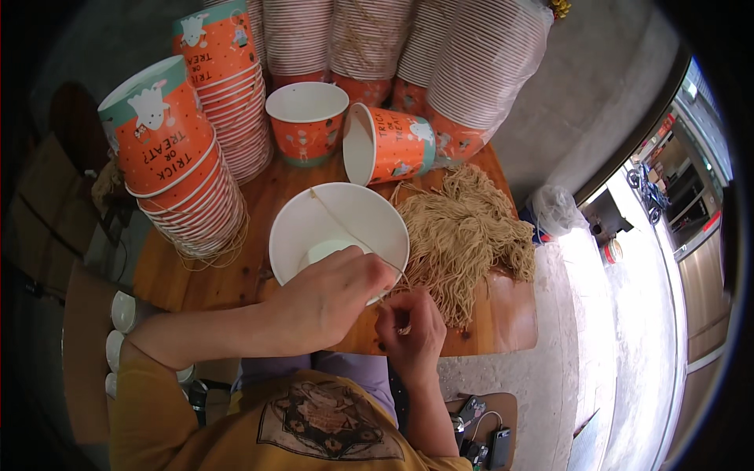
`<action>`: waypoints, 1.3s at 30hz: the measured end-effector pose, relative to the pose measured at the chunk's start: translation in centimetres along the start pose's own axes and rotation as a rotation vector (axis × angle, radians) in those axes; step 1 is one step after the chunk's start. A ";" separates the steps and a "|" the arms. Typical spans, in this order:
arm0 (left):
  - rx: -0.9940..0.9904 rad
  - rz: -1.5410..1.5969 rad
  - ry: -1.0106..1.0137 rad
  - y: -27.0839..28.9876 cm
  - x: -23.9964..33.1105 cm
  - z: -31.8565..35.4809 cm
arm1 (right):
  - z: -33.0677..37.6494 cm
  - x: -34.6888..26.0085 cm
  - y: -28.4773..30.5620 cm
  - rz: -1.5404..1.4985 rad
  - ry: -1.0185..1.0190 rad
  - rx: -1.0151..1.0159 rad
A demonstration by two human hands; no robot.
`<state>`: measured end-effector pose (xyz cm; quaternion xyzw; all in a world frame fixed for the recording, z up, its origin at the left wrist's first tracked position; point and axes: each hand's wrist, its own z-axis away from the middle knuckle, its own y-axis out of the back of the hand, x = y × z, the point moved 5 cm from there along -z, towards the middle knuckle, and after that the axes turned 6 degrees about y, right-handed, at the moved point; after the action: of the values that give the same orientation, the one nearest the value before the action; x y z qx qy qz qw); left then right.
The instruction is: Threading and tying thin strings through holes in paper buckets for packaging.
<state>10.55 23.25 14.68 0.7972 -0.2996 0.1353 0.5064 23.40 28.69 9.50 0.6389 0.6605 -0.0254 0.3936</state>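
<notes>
A white-lined paper bucket [302, 216] is in front of me, its mouth facing up toward me. A thin tan string [339, 220] runs from its far rim across the opening to the near right rim. My left hand [338, 294] reaches over the near side of the bucket, fingers curled closed at the right rim by the string. Just beside it, below the rim, my right hand [414, 330] is closed in a pinch on the string near its end. The exact fingertip contact of my left hand is partly hidden.
A heap of tan strings [463, 235] lies right of the bucket on the wooden table [510, 318]. Orange printed buckets stand behind, one upright [306, 133], one on its side [397, 145]. Nested stacks [184, 165] rise at left; plastic-wrapped stacks [487, 63] at the back.
</notes>
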 end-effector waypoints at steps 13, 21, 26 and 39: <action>0.049 0.033 0.021 0.4 -1.6 -0.2 | 0.4 -0.3 -1.0 -0.051 -0.084 -0.005; -0.054 0.015 0.140 2.3 -2.5 3.0 | -2.4 -2.0 2.8 0.015 0.052 -0.180; 0.029 -0.217 -0.113 3.8 -1.5 5.5 | -4.1 -3.2 3.1 0.141 0.131 -0.237; 0.141 -0.003 0.290 4.7 -1.9 6.8 | -6.1 -4.1 -4.2 0.038 -0.008 -0.411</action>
<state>5.53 16.39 14.04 0.8033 -0.2118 0.2691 0.4874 16.30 27.83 13.97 0.5574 0.6381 0.1146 0.5187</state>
